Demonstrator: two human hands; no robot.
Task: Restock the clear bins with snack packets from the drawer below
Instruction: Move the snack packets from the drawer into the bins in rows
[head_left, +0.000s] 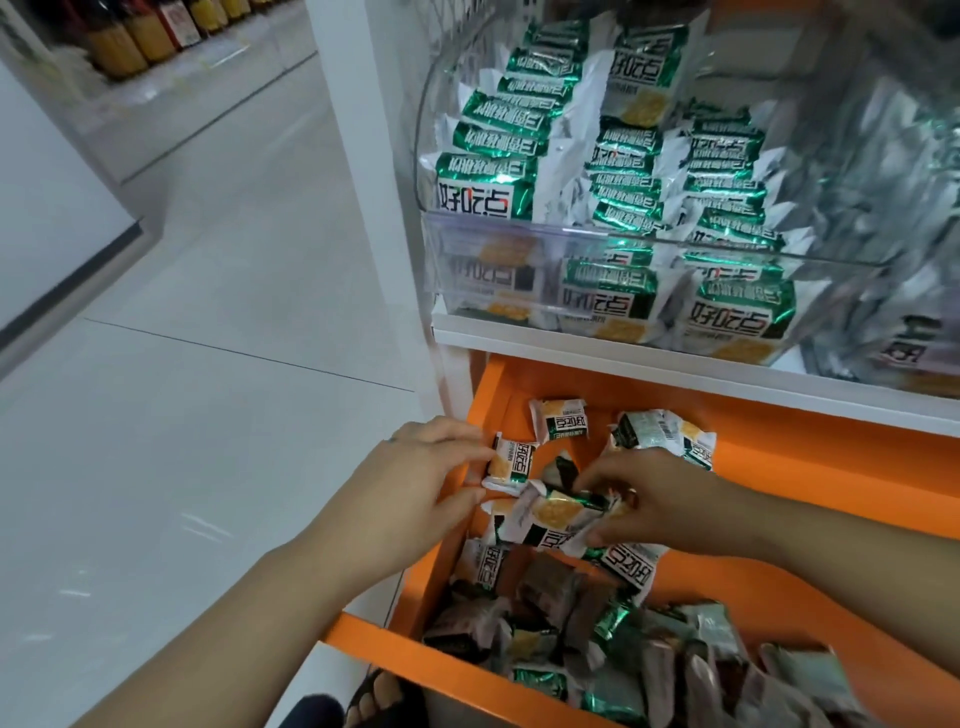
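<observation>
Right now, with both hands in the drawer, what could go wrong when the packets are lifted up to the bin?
The right hand grips a loose bunch of packets; one may slip back into the drawer on lifting. The clear bin already looks piled above its front wall, so added packets might slide out.

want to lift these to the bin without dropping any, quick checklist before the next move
1. Left hand pinches one snack packet: ok
2. Right hand grips a bunch of packets: ok; firmness cannot tell
3. Orange drawer open, loose packets left inside: ok
4. Clear bin has room for more: cannot tell, it looks well stocked
5. Bin opening reachable: cannot tell
</observation>
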